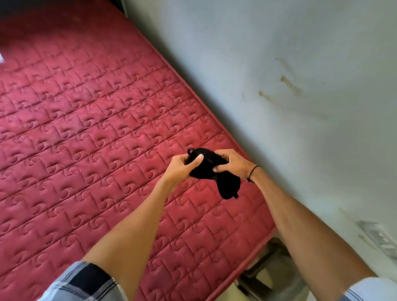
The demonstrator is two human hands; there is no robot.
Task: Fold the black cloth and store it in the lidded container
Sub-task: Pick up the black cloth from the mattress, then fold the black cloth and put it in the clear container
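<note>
While the two plaid sleeves [84, 288] fill the near edge at 6 o'clock, both forearms reach forward to the centre, where the black cloth [214, 175] is bunched in the air just above the red quilted mattress [76, 130]. The left hand [182, 168] clenches its left part with the thumb on top; the right hand [233, 164], with a black cord at the wrist, pinches the right part, and a tail hangs down toward 5 o'clock. The cloth looks light, soft and limp, so I judge it better to hold it at the corners. Farther, at 1 o'clock, is a stained wall [292, 74]. No lidded container is visible.
</note>
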